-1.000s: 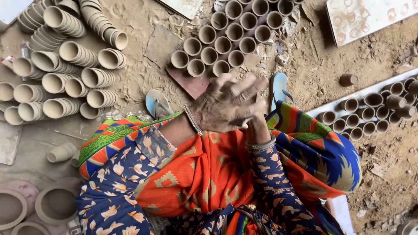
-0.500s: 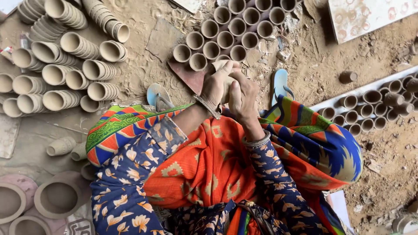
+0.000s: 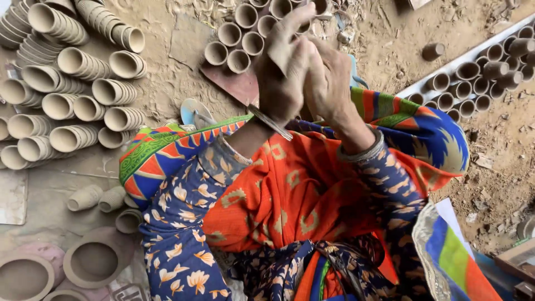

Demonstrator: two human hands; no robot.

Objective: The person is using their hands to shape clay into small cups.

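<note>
**A:** What do the hands hold?

**B:** The left hand (image 3: 285,69) and right hand (image 3: 329,78) are raised together at 12 o'clock of the frame, pressed against each other. Between them sits a flat piece of clay (image 3: 283,56), grey-brown. The left fingers curl closed around it; the right hand lies against its far side, fingers folded, though whether it truly grips cannot be told.

**A:** What lies beyond the hands?

**B:** At 12 o'clock, just behind them, small clay cups (image 3: 238,42) stand upright, mouths up, packed on a reddish board (image 3: 237,83).

**A:** And to the sides?

**B:** At 9 to 10 o'clock, stacks of nested cups (image 3: 83,95) lie on their sides on the dusty ground (image 3: 390,50). At 2 o'clock, more cups (image 3: 485,67) fill a long white tray (image 3: 440,69). At 7 o'clock, wide shallow clay bowls (image 3: 95,262) rest near a few loose cups (image 3: 100,198).

**A:** The lap?

**B:** Orange and blue patterned cloth (image 3: 290,189) covers it, at 6 o'clock.
</note>
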